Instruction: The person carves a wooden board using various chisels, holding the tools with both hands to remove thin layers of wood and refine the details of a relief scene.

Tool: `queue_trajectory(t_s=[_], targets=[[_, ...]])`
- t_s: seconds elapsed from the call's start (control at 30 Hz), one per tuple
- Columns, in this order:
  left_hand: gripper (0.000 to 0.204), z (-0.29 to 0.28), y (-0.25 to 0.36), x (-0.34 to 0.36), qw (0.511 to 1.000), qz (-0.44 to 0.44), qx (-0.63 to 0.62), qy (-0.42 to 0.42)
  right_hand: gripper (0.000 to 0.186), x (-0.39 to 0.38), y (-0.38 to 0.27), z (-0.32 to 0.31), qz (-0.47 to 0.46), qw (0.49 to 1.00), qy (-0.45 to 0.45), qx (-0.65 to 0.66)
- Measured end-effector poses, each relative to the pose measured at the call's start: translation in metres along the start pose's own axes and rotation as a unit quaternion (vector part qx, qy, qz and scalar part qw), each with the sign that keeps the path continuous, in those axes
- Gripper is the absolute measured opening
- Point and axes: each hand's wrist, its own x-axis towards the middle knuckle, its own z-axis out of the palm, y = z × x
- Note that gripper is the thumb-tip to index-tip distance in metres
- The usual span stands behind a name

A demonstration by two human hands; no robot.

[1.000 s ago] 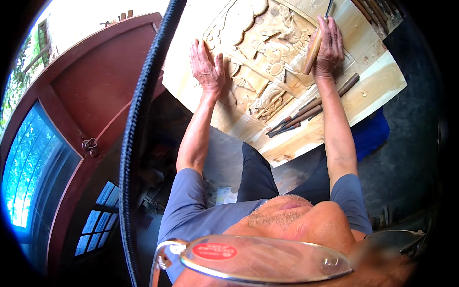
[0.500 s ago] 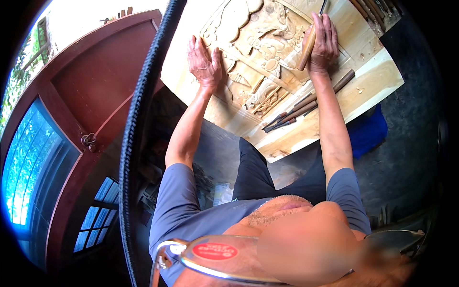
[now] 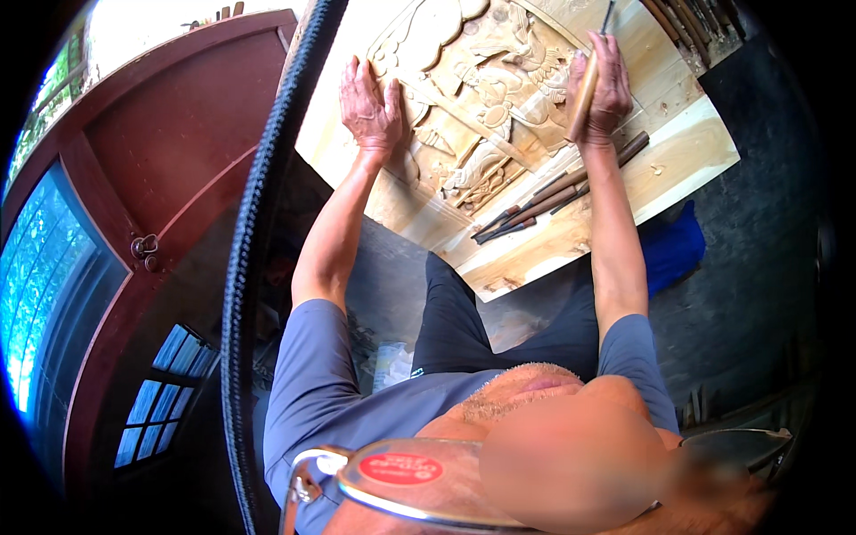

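Note:
A pale wooden panel (image 3: 499, 267) carved in relief lies before me, its figures (image 3: 508, 89) and scalloped border raised from the ground. On the panel's left part my left hand (image 3: 370, 111) rests flat, fingers stretched out. My right hand (image 3: 608, 94) is wrapped round the wooden handle of a carving chisel (image 3: 584, 98); its thin metal shank points away from me, past the fingers. Between my right forearm and the carving lie several loose chisels (image 3: 544, 203) with dark wooden handles, one partly under the forearm.
More chisels (image 3: 682, 27) lie in a row at the far right corner. A dark red wooden door (image 3: 187, 116) with a metal knob stands at left. A black braided cord (image 3: 259, 196) crosses the view. A blue cloth (image 3: 673, 250) hangs below the panel's right edge.
The view has shifted slightly, so the panel and door sit a little further left. In my right hand the chisel stands more upright. My left hand stays flat on the panel.

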Motion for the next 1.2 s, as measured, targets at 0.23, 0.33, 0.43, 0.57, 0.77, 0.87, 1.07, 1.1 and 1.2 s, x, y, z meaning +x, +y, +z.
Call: queue_trajectory(t_s=[0.23,0.33,0.43,0.57,0.77,0.87,1.07,1.1,1.2], targets=[[0.062,-0.002,0.001,0.008,1.000,0.009,-0.015,-0.008,0.035,-0.006,0.001,-0.074,0.024,0.998,-0.032,0.051],[0.062,-0.007,0.004,0.015,1.000,0.027,-0.009,-0.002,0.033,-0.020,-0.006,-0.094,0.057,0.995,-0.023,0.081],[0.061,-0.011,0.008,0.021,0.999,0.037,-0.009,0.008,0.036,-0.028,-0.016,-0.102,0.060,0.995,-0.020,0.082],[0.060,-0.017,0.014,0.029,0.998,0.054,-0.004,0.015,0.039,-0.021,-0.026,-0.109,0.098,0.981,-0.022,0.168],[0.058,-0.026,0.020,0.033,0.999,0.040,-0.002,0.004,0.031,0.006,-0.030,-0.113,0.194,0.955,-0.053,0.218],[0.059,-0.033,0.021,0.034,0.998,0.040,0.032,-0.020,0.031,0.022,-0.016,-0.102,0.227,0.943,-0.045,0.239],[0.061,-0.047,0.035,0.039,0.994,0.040,0.091,-0.053,0.031,0.078,0.052,-0.044,0.262,0.893,0.001,0.365],[0.061,-0.050,0.037,0.039,0.993,0.035,0.094,-0.058,0.034,0.092,0.060,-0.031,0.264,0.887,0.000,0.379],[0.060,-0.050,0.048,0.048,0.992,0.031,0.098,-0.073,0.033,0.134,0.112,0.020,0.295,0.866,-0.026,0.402]])
